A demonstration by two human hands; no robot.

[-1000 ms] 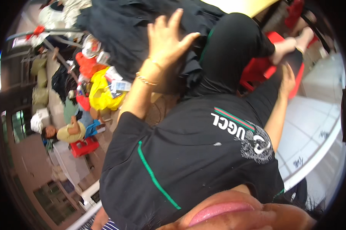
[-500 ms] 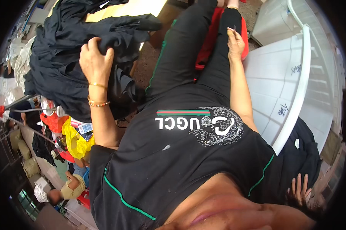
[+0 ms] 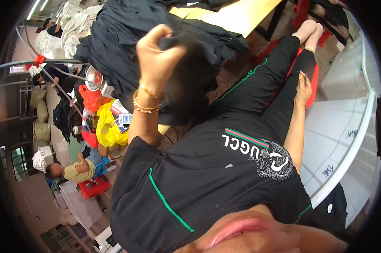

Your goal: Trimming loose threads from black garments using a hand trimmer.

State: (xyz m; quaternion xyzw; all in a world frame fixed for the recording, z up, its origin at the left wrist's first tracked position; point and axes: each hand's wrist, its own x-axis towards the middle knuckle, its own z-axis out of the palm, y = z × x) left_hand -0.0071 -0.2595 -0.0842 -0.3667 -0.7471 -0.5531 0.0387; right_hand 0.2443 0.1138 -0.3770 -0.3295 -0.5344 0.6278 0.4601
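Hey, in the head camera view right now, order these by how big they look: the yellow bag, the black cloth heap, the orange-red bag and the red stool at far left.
1. Black cloth heap
2. Yellow bag
Orange-red bag and red stool: both smaller, too alike to rank.

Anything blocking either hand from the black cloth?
Left hand: nothing visible; it grips the black cloth. Right hand: the black trouser legs lie between in this view, though it could probably pass above.
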